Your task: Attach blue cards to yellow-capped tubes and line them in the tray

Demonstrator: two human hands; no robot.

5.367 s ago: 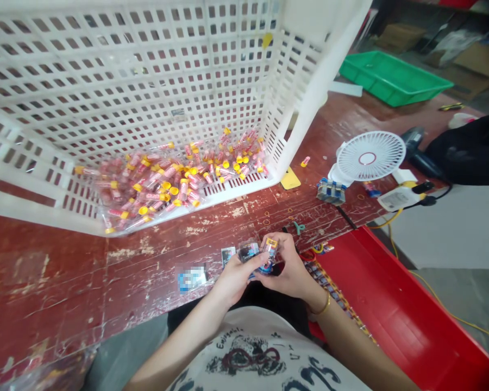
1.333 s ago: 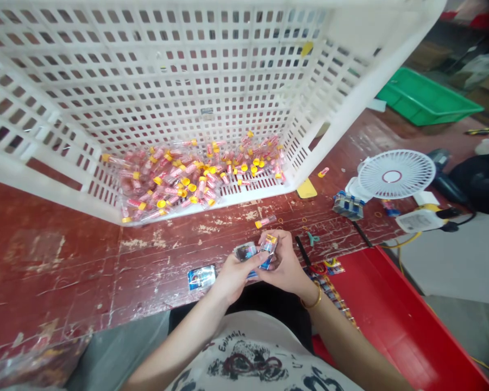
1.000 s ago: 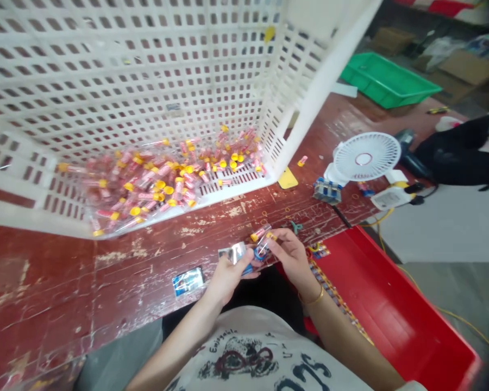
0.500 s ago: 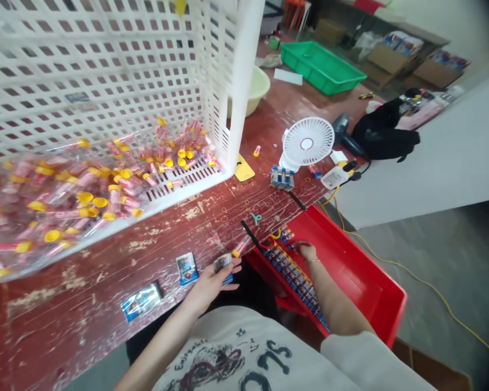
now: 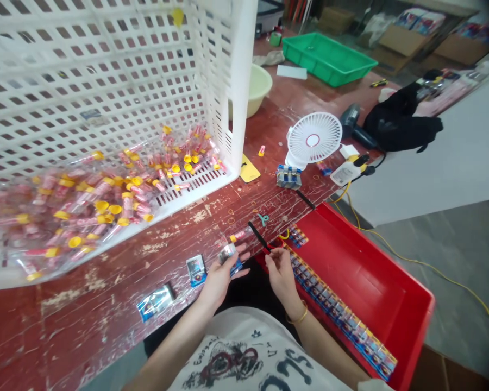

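My left hand (image 5: 219,276) holds a few small shiny blue packets (image 5: 229,254) between thumb and fingers at the table's near edge. My right hand (image 5: 280,270) is just to its right, over the corner of the red bin (image 5: 375,271). Its fingertips are pinched together, and I cannot make out what they hold. A clear tube with a yellow cap (image 5: 240,235) lies on the table just beyond my left hand. Two more packets (image 5: 196,269) (image 5: 155,302) lie flat on the table to the left.
A big white crate (image 5: 106,65) lies on its side with a bag of yellow-capped tubes (image 5: 106,187). A row of packets (image 5: 338,312) lines the red bin. A white fan (image 5: 313,138), green tray (image 5: 328,57), beige bowl (image 5: 257,87) and black bag (image 5: 399,117) are at the right.
My right hand reached into the red bin, then came back beside my left hand. The tube it held now lies on the table. The view has swung to the right.
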